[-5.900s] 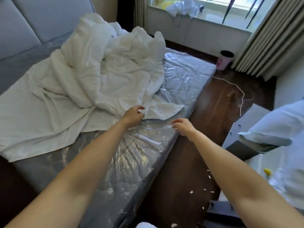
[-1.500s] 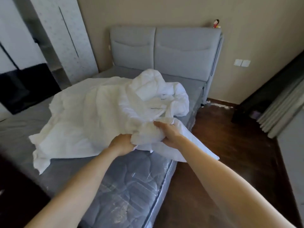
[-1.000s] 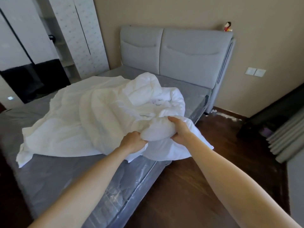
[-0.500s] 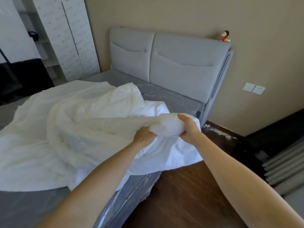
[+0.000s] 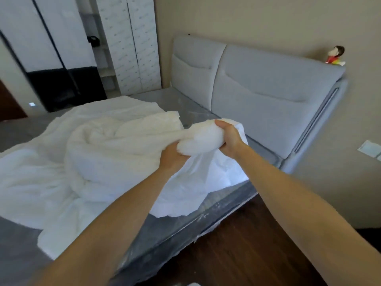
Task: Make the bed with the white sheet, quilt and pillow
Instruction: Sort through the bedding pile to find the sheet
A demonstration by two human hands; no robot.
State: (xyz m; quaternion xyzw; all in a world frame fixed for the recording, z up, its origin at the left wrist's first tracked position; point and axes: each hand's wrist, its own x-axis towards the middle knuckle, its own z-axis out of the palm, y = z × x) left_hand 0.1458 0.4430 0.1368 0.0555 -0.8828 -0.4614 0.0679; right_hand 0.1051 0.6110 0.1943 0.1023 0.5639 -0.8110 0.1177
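Observation:
A bunched white quilt (image 5: 115,149) lies heaped on the grey, plastic-wrapped mattress (image 5: 191,221). Under it a thin white sheet (image 5: 195,195) spreads out and hangs over the mattress's near edge. My left hand (image 5: 173,155) and my right hand (image 5: 228,137) both grip one thick wad of the quilt, lifted above the bed near the grey padded headboard (image 5: 266,96). The quilt stretches taut from that wad back to the heap. No pillow is in view.
Dark wooden floor (image 5: 243,250) runs along the bed's right side. A small doll (image 5: 335,54) sits on the headboard's top right corner. White wardrobe doors (image 5: 127,44) stand at the back left, wall switches (image 5: 369,148) at the right.
I have moved along the bed toward the headboard, both hands pulling the gripped quilt wad that way. The quilt has stretched out and the sheet has slid with it.

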